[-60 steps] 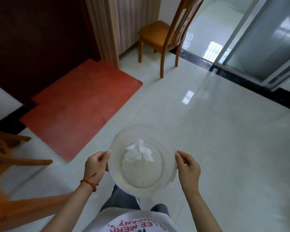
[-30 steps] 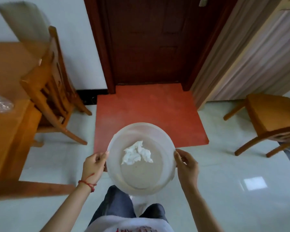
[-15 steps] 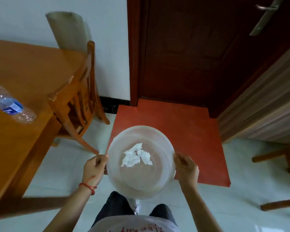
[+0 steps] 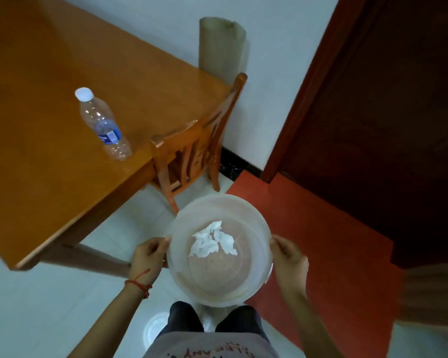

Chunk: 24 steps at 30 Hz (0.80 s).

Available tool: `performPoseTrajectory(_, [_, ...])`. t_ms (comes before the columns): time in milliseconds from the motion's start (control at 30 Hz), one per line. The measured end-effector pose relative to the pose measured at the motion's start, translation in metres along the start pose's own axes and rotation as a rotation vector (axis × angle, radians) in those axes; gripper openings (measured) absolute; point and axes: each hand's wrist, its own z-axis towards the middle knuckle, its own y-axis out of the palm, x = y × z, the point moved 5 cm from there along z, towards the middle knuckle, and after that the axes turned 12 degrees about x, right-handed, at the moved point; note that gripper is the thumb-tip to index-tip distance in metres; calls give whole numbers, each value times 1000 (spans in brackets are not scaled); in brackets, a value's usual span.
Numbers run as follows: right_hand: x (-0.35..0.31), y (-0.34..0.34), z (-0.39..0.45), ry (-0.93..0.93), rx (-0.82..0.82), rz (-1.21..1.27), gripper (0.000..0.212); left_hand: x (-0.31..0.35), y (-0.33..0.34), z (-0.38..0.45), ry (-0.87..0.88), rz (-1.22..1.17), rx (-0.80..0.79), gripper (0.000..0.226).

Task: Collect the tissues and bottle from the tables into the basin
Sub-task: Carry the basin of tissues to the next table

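Observation:
A translucent white plastic basin [image 4: 254, 280] is held in front of my body over the floor. My left hand [image 4: 148, 257] grips its left rim and my right hand [image 4: 289, 262] grips its right rim. A crumpled white tissue [image 4: 212, 242] lies inside the basin, toward its far side. A clear plastic water bottle [image 4: 101, 124] with a white cap and blue label stands upright on the wooden table [image 4: 49, 164], near the table's right edge, up and to the left of the basin.
A wooden chair [image 4: 192, 151] is tucked at the table's right side, between table and basin. A rolled beige mat [image 4: 221, 47] leans on the white wall. A dark wooden door [image 4: 386, 99] and a red floor mat [image 4: 321, 241] lie to the right.
The view has swung left and I have come closer to the table, so the whole bottle and more tabletop now show. Both hands keep their hold on the basin with the tissue inside.

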Motion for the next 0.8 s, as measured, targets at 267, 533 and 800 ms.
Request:
performPoseTrajectory(267, [-38,59,37,-93,-300,29,19,-12,-27,-16,-129,-15,298,22])
performPoseTrajectory(533, [-60,124,32,-168,-502,46,16,-34,-61,-29,-267,-75,528,34])
performPoseTrajectory(800, [-82,194,12,-217,-607,36,13,-48,-100,3,-324,-102,612,27])
